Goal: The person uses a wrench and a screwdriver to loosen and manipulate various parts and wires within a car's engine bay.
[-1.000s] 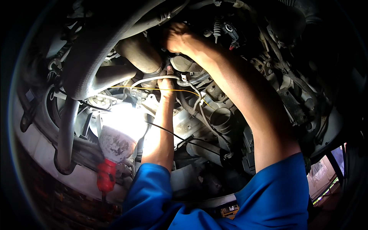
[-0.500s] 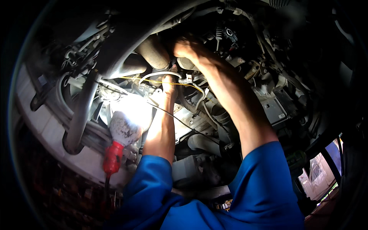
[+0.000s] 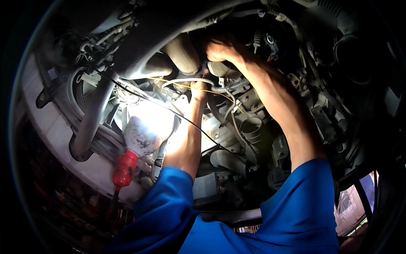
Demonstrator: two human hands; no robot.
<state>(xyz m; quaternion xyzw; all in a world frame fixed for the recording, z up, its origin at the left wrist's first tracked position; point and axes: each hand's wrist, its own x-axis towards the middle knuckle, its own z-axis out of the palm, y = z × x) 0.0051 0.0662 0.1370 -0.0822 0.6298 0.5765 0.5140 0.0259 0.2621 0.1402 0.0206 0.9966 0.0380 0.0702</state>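
Deep in a vehicle's engine bay, my left hand (image 3: 198,89) reaches up behind a pale grey hose (image 3: 182,80) and a thin yellow wire (image 3: 211,90). One fingertip shows just above the hose; the other fingers are hidden. Farther up, my right hand (image 3: 219,50) is closed, its fingers curled into the shadow. What they grip, if anything, does not show. A thick beige pipe (image 3: 182,54) stands left of that hand, and a rounded pale metal part (image 3: 220,70) sits just below it.
Beside my left forearm a bright work lamp with a red handle (image 3: 125,168) shines onto the parts. Its dark cord seems separate from a black cable (image 3: 186,119) crossing that forearm. A large dark tube (image 3: 144,46) arches overhead. An open round duct (image 3: 252,127) lies between my arms.
The whole view has shifted, so my arms and most engine parts appear farther right. Both hands stay at about the same spots among the parts.
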